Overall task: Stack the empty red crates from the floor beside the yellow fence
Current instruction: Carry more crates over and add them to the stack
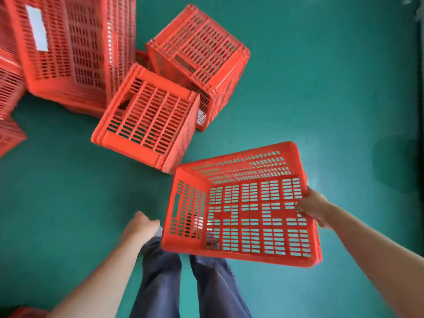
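Two hands apart: right hand grips the right rim of the held crate, off the floor; left hand holds nothing, fingers blurred | floor smooth, green | crates red slotted plastic, rectangular | near tipped crate, far tipped crate, stack beyond

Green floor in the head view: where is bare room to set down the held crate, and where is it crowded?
The green floor is bare right of the two tipped red slatted plastic crates, beyond the red crate the right hand grips. Another bare patch lies between the nearer tipped crate and the left hand. Upper left is crowded with stacked crates.
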